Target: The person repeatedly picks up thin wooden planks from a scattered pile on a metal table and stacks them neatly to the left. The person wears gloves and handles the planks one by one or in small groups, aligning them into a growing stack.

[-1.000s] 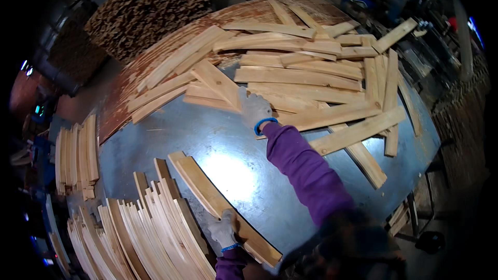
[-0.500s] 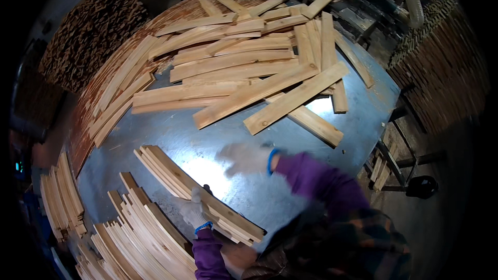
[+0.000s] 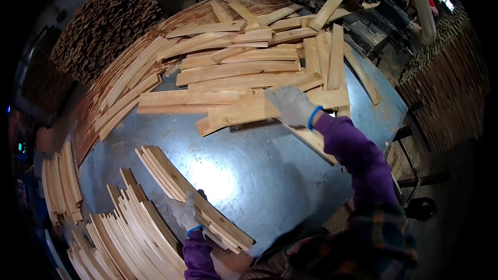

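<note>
Long pale wooden slat [image 3: 259, 111] lying slantwise near the middle of the grey metal tabletop [image 3: 270, 176], at the near edge of the loose heap of pale wooden slats [image 3: 238, 62]. Right hand [image 3: 291, 105], in a light grey work glove with a blue cuff, pressing down flat on the right part of that slat, fingers spread and curling over its far edge; gripping it lightly rather than clenched. Purple sleeve [image 3: 358, 161] running from the wrist down toward the lower edge.

Left hand [image 3: 185, 212], same kind of glove, resting on the small neat stack of pale curved slats [image 3: 194, 199] lying diagonally at lower left; fingers wrapping over the stack's near edge, holding it on the tabletop. Just to the left, touching or nearly so, larger fanned rows of thin slats standing on edge [image 3: 129, 233]. Another short bundle of slats [image 3: 62, 181] well apart at the far left rim.

Beyond the table, dark stacked timber pile [image 3: 104, 26] upper left; pale ribbed hose [image 3: 421, 5] and stacked boards [image 3: 446, 67] at right.
</note>
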`<state>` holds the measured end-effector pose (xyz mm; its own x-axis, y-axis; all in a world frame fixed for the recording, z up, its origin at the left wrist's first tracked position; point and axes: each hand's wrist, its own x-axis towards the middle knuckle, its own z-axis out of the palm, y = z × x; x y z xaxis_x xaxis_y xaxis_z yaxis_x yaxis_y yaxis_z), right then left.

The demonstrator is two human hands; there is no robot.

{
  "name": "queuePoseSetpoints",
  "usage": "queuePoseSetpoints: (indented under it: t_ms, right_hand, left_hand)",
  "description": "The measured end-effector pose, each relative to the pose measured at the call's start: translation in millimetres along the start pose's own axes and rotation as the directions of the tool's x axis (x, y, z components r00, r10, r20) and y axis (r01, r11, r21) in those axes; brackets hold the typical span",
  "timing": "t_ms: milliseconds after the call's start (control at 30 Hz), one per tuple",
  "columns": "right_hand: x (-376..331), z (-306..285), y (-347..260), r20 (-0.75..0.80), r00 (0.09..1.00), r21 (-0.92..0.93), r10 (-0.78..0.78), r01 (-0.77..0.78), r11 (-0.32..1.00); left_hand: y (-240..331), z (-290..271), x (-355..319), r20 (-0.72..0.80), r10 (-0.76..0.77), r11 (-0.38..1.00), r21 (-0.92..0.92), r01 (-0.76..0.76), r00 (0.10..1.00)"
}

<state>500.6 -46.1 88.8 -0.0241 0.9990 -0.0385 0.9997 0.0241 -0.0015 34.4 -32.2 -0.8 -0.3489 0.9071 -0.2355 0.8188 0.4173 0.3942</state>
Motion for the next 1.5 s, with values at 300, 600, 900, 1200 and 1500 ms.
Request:
queuePoseSetpoints:
  t_ms: [300, 600, 900, 1200, 1500]
  right_hand:
    - [56, 32, 24, 0.264, 0.962, -0.08, 0.062, -0.042, 0.996]
    - [22, 13, -35, 0.355, 0.916, 0.085, 0.187, -0.231, 0.969]
    - [19, 39, -59, 0.365, 0.924, 0.057, 0.114, -0.144, 0.988]
    - [9, 63, -84, 0.198, 0.979, 0.063, -0.057, 0.045, 0.997]
    - [20, 63, -206, 0.529, 0.848, 0.786, -0.037, -0.474, 0.397]
  left_hand:
    - [3, 3, -2, 0.034, -0.022, 1.0, -0.002, 0.022, 0.999]
    - [1, 8, -3, 0.028, 0.011, 0.994, -0.111, -0.008, 1.0]
    - [18, 2, -3, 0.067, -0.046, 0.996, -0.071, 0.051, 0.997]
    - [11, -4, -4, 0.12, -0.039, 0.987, -0.15, 0.057, 0.992]
    - [23, -38, -14, 0.204, -0.118, 0.98, -0.132, 0.147, 0.972]
